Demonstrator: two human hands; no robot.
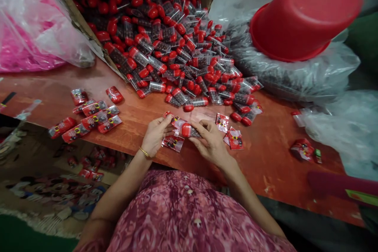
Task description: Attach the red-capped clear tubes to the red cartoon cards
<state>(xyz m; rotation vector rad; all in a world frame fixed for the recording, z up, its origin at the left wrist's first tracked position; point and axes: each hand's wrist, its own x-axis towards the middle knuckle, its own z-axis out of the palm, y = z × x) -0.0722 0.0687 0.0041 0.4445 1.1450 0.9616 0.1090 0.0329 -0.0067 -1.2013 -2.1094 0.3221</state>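
Observation:
My left hand pinches a red printed plastic wrapper at the middle of the reddish wooden table. My right hand grips a clear tube with a red cap, its dark contents partly hidden by my fingers. The tube's far end lies close to the wrapper. Another wrapper lies under my hands. A heap of similar red-capped tubes spills from a cardboard box just beyond them. Filled red packets lie to the left.
A red plastic basin sits upside down on a clear bag of dark contents at the right. A plastic bag with pink contents lies at the far left. Several red packets lie on the floor below the table's left side.

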